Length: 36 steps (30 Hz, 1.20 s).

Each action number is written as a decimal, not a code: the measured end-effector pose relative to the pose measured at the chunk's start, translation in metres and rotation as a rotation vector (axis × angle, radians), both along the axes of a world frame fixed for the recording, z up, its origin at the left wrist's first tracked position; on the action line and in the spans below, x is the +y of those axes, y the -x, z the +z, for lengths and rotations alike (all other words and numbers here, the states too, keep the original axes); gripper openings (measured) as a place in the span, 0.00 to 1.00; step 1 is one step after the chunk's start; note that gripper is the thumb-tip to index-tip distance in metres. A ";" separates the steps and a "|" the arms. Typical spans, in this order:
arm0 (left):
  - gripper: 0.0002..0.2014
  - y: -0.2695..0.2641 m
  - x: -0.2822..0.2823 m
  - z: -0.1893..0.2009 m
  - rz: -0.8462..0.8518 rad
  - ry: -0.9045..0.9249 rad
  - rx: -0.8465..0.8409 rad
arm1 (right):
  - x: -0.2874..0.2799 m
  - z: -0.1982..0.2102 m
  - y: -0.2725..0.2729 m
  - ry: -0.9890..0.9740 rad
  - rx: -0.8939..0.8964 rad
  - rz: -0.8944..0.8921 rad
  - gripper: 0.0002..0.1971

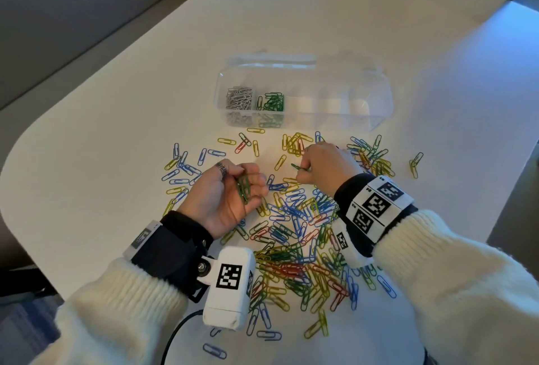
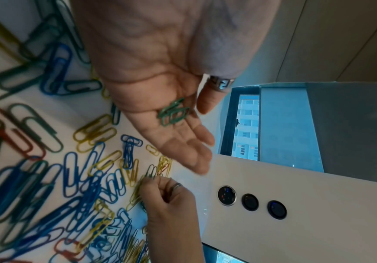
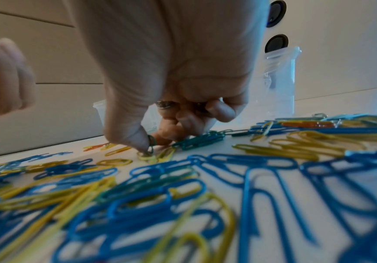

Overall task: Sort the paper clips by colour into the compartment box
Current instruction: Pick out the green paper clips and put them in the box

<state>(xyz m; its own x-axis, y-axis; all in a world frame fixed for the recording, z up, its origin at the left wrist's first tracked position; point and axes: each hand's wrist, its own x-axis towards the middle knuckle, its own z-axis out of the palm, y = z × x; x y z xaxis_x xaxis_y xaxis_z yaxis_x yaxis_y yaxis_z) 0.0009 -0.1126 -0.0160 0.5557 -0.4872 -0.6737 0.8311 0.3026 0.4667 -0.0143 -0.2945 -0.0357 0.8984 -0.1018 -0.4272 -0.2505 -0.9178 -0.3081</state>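
Note:
A clear compartment box [image 1: 376, 119] stands at the middle of the white table. Its leftmost compartment holds silver clips [image 1: 239, 97], and the one beside it holds green clips [image 1: 272, 102]. Loose blue, yellow, red and green paper clips [image 1: 297, 242] are scattered in front of it. My left hand [image 1: 233, 189] lies palm up with its fingers curled round a small bunch of green clips [image 1: 243, 186], which also show in the left wrist view [image 2: 173, 113]. My right hand [image 1: 323, 163] pinches a single green clip [image 1: 297, 167] just above the table between thumb and finger [image 3: 137, 140].
The table's rounded left edge [image 1: 17, 154] is close to the scattered clips. Two stray clips [image 1: 415, 162] lie apart at the right. A black cable [image 1: 175, 335] hangs from the left wrist camera. A panel with round buttons [image 2: 250, 201] sits at the table's far end.

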 end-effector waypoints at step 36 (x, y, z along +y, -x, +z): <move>0.04 0.085 0.043 0.013 -0.972 -0.764 -0.858 | 0.023 0.027 0.149 -0.261 -0.053 0.242 0.13</move>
